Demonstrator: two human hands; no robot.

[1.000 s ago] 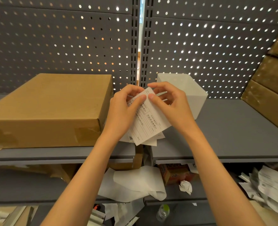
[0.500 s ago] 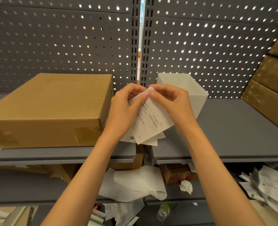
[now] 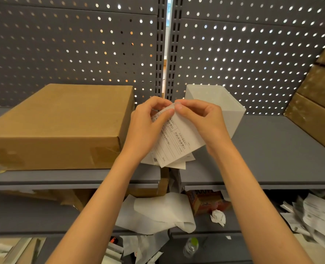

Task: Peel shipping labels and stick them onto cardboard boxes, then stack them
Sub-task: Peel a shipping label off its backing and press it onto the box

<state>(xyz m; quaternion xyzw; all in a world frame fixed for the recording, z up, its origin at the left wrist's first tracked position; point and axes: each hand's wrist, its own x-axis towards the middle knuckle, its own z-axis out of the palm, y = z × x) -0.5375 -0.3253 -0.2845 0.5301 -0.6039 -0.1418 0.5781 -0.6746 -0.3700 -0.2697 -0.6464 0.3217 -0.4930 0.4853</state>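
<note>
white bin point(image 3: 232, 105) behind label stack point(image 3: 174, 147)

The box point(image 3: 58, 126) fills the left shelf point(image 3: 72, 178) from the front edge back near the pegboard point(image 3: 72, 50), leaving only a thin strip in front. Both hands, left hand point(image 3: 146, 128) and right hand point(image 3: 205, 121), crowd the gap between box and bin point(image 3: 232, 115). Right of the bin the right shelf point(image 3: 272, 155) lies bare, walled at its far right by stacked boxes point(image 3: 317, 103).

Matt cardboard box point(image 3: 62, 122); paper labels point(image 3: 175, 145); frosted plastic bin point(image 3: 232, 113).
</note>
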